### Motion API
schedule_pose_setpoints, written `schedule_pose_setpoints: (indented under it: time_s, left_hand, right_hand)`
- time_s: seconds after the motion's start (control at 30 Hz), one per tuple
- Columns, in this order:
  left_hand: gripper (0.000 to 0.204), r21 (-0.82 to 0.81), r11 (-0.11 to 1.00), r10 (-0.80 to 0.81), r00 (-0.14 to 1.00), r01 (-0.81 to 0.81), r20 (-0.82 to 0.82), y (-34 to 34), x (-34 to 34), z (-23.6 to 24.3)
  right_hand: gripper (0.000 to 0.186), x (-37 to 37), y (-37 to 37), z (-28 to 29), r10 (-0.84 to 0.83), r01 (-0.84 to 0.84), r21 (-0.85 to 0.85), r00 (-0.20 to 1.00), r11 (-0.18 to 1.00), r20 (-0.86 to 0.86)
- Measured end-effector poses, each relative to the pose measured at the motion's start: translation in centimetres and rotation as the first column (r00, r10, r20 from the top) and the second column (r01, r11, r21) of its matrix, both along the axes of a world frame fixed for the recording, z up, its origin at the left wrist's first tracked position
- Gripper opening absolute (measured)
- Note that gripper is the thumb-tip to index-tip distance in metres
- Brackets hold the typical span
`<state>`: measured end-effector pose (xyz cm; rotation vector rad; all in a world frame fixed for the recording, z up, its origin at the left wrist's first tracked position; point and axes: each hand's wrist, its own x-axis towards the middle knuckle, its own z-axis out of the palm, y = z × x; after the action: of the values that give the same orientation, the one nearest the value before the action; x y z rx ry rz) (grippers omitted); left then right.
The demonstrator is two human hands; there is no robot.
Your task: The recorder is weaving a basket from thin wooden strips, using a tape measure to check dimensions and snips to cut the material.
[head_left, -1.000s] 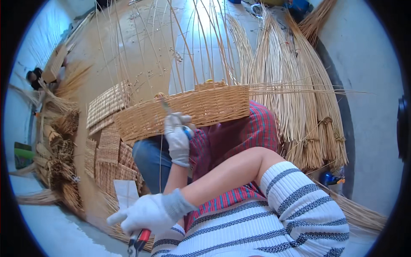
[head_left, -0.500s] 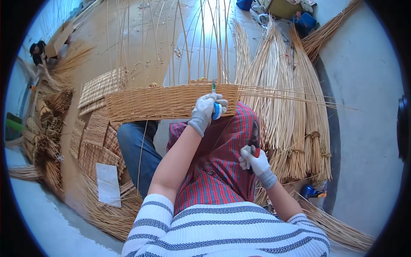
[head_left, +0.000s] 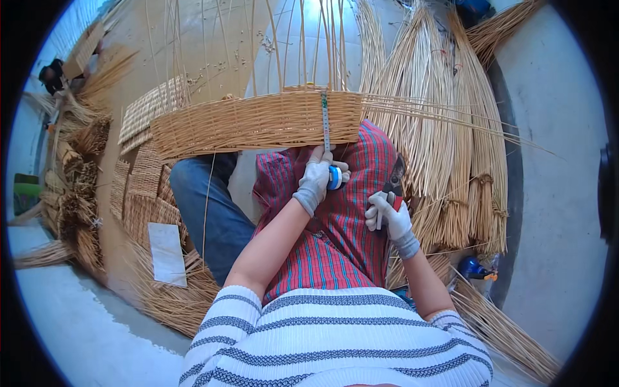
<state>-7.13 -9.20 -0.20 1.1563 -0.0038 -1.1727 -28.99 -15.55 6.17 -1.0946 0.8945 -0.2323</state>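
Note:
A long woven wicker panel (head_left: 258, 122) lies across my knees, with tall upright canes rising from its far edge and loose ends sticking out on the right. Just below its near edge, my gloved left hand (head_left: 320, 173) is closed on a blue and white tape measure (head_left: 334, 177). The blade of the tape runs out across the height of the weave near the right end. My gloved right hand (head_left: 391, 217) grips red-handled pruning shears (head_left: 396, 177) above my right thigh, their dark blades pointing away from me. A red checked cloth (head_left: 309, 258) covers my lap.
Big bundles of pale canes (head_left: 438, 129) lie on the floor to the right. Woven mats (head_left: 145, 171) and a white sheet (head_left: 167, 253) are at the left, beside stacked darker bundles (head_left: 80, 187). A blue bottle (head_left: 474, 267) stands at the lower right. Another person (head_left: 55, 77) is at the far left.
My left hand has come down from the panel toward me, drawing out the tape's blade across the weave. The shears have swung into clearer view in my right hand.

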Motion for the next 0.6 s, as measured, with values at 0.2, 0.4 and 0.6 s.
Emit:
schedule_pose_setpoints:
  time_s: [0.2, 0.4, 0.6]
  left_hand:
    - [0.03, -0.055, 0.998, 0.009, 0.998, -0.012, -0.057, 0.3, -0.2, -0.2]
    - [0.027, -0.079, 0.996, 0.056, 0.983, -0.043, 0.172, 1.3, 0.1, -1.3]
    - [0.025, -0.114, 0.971, 0.228, 0.959, -0.211, 0.167, 4.6, 3.3, 1.5]
  right_hand:
    - [0.03, -0.2, 0.5, -0.3, -0.061, 0.061, -0.001, 0.997, 0.998, 0.044]
    - [0.024, 0.1, 0.7, -0.4, -0.097, 0.097, 0.015, 0.995, 0.995, 0.019]
    - [0.027, -0.1, 0.9, 0.2, -0.092, 0.092, -0.015, 0.995, 0.996, 0.023]
